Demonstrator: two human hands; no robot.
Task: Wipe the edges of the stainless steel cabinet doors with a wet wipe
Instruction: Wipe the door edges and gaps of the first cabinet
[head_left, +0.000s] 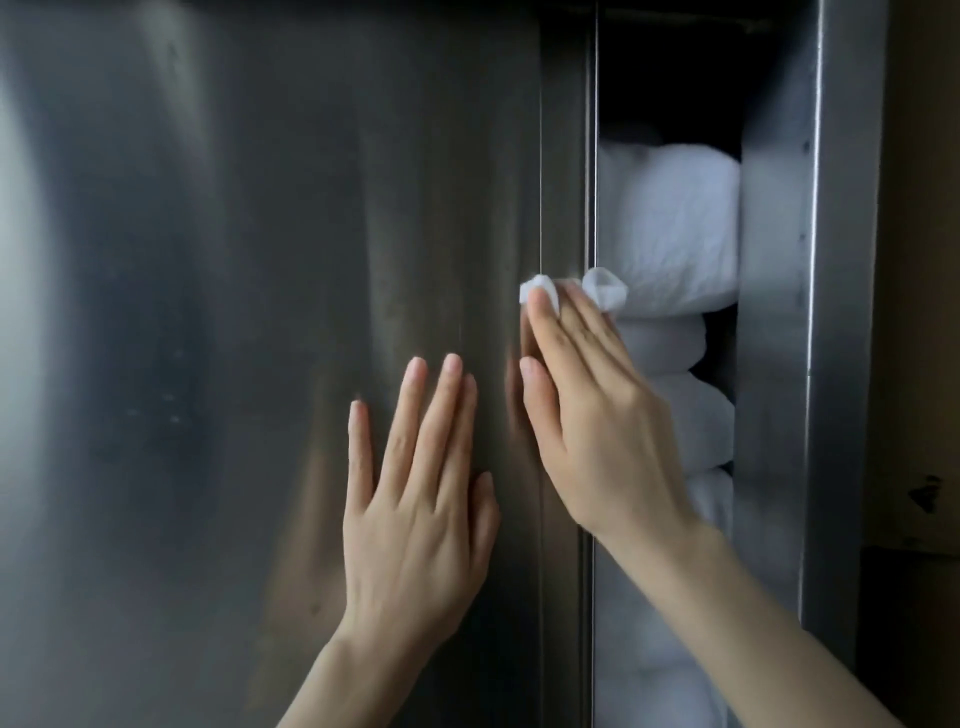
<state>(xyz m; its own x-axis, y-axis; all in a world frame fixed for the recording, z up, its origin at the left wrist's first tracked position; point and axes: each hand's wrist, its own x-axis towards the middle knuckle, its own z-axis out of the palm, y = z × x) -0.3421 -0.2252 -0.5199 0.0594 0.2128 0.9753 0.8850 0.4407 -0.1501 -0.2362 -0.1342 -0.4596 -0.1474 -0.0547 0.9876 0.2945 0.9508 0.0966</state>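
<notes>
A brushed stainless steel cabinet door fills the left and middle of the view. Its right vertical edge runs from top to bottom beside an open gap. My right hand lies flat over that edge at mid height and presses a white wet wipe against it; the wipe's ends stick out past my fingertips on both sides. My left hand rests flat on the door face just left of the edge, fingers spread upward, holding nothing.
Through the gap, stacked folded white towels fill the cabinet shelves. A steel frame post bounds the opening on the right, with a dark wall beyond it.
</notes>
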